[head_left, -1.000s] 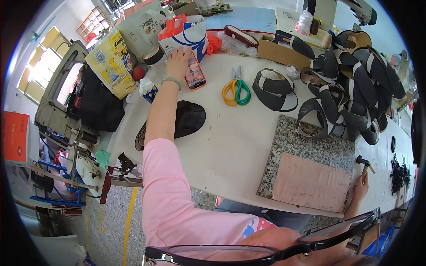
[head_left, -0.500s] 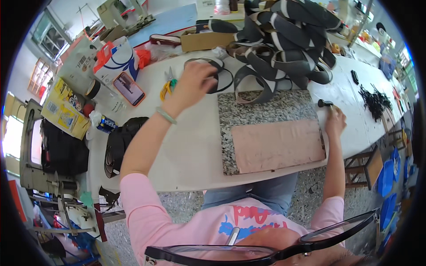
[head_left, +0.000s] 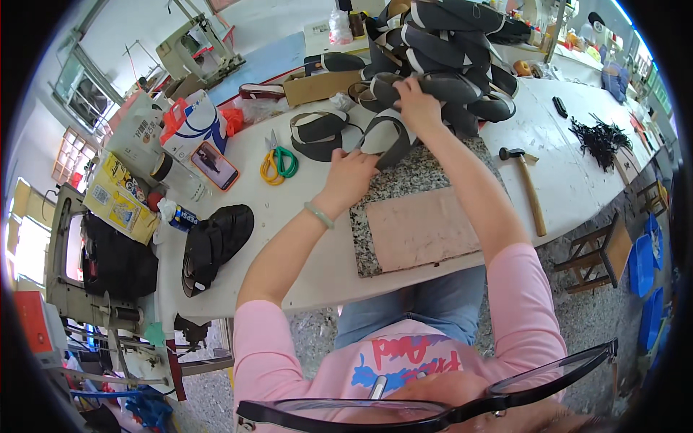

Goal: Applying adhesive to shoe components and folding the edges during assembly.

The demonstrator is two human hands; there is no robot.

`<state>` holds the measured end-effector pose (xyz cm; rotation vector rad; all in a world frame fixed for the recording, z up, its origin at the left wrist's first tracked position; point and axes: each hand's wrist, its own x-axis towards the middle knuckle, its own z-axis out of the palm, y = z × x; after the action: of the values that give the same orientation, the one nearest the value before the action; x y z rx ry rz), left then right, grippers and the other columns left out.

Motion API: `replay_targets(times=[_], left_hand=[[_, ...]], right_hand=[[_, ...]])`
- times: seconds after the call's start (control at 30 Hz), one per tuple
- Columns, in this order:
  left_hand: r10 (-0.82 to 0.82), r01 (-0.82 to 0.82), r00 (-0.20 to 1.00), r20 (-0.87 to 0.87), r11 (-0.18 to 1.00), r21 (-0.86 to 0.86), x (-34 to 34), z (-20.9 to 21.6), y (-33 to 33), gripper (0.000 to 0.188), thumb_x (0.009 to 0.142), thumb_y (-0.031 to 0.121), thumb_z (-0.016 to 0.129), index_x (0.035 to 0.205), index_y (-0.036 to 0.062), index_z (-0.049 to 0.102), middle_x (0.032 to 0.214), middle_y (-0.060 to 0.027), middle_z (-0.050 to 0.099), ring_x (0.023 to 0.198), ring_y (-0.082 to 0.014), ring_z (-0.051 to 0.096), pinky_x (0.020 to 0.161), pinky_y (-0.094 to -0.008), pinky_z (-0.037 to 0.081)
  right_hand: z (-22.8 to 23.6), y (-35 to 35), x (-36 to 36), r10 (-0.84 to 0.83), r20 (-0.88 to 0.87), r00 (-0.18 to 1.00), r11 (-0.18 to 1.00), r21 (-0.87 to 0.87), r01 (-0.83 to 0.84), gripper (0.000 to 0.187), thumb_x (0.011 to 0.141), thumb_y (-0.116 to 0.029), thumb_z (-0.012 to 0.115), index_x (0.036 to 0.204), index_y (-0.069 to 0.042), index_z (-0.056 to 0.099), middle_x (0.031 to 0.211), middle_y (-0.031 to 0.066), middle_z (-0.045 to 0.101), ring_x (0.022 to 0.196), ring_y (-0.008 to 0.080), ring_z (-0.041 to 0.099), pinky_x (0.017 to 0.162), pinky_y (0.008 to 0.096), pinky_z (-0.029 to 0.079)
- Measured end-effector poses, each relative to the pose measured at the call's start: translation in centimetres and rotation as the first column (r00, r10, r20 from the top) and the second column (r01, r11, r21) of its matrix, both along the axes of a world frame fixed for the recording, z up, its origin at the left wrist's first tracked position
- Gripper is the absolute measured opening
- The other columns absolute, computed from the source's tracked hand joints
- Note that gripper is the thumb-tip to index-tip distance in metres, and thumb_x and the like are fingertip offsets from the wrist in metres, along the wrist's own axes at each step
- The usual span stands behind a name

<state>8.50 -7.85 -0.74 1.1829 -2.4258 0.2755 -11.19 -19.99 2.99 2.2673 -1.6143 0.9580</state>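
Note:
Dark grey, looped shoe uppers with pale linings lie heaped in a pile [head_left: 455, 43] at the back of the table. My left hand [head_left: 350, 177] has its fingers closed on the near edge of one shoe upper [head_left: 393, 148], which overlaps the far edge of a speckled stone slab [head_left: 404, 180]. Reaching across the slab, my right hand [head_left: 420, 105] grips another upper [head_left: 386, 88] at the pile's front; its fingertips are partly hidden. A wooden-handled hammer [head_left: 533, 195] lies right of the slab. Left of the pile rests a separate upper [head_left: 317, 130].
A pinkish sheet [head_left: 422, 227] covers the slab's near part. Green and yellow-handled scissors [head_left: 278, 164], a phone [head_left: 215, 166], a can [head_left: 180, 216] and a black strappy item [head_left: 216, 245] are to the left. Black scraps [head_left: 603, 144] lie at the right; a stool [head_left: 603, 252] stands beyond the table edge.
My right hand has let go of the hammer and moved left and away to the pile. My left hand has come right and nearer, onto an upper. The separate upper now lies uncovered.

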Motion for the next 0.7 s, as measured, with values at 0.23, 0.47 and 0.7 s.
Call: replay_targets(times=[0.23, 0.47, 0.7], left_hand=[[0.246, -0.113, 0.885, -0.396, 0.937, 0.330, 6.4, 2.8, 6.5, 0.026, 0.090, 0.018, 0.060, 0.114, 0.0086, 0.062, 0.100, -0.0050, 0.067, 0.095, -0.0170, 0.060, 0.079, -0.0363, 0.040], [0.646, 0.757, -0.135, -0.751, 0.557, 0.342, 8.4, 1.0, 10.1, 0.028, 0.093, 0.022, 0.058, 0.115, 0.0038, 0.061, 0.082, -0.0004, 0.056, 0.074, -0.0127, 0.052, 0.069, -0.0307, 0.047], [0.368, -0.088, 0.751, -0.548, 0.879, 0.469, 4.0, -1.2, 10.7, 0.036, 0.086, 0.030, 0.068, 0.107, 0.0032, 0.057, 0.097, -0.0080, 0.060, 0.079, -0.0151, 0.058, 0.072, -0.0268, 0.049]], right_hand=[[2.6, -1.2, -1.2, -0.031, 0.131, 0.991, 0.999, -0.040, 0.037, 0.016, 0.085, -0.014, 0.056, 0.101, -0.013, 0.053, 0.108, 0.0091, 0.052, 0.080, 0.0372, 0.064, 0.070, 0.0491, 0.051], [3.9, 8.4, 3.8, 0.446, 0.751, 0.487, 0.846, -0.175, -0.504, 0.018, 0.086, -0.016, 0.068, 0.099, -0.004, 0.064, 0.081, 0.0049, 0.063, 0.066, 0.0113, 0.056, 0.063, 0.0249, 0.046], [-2.3, 23.8, 1.0, 0.596, 0.246, 0.765, 0.745, 0.185, -0.640, 0.019, 0.085, -0.013, 0.063, 0.099, -0.001, 0.063, 0.109, 0.0154, 0.063, 0.105, 0.0330, 0.059, 0.087, 0.0423, 0.048]])
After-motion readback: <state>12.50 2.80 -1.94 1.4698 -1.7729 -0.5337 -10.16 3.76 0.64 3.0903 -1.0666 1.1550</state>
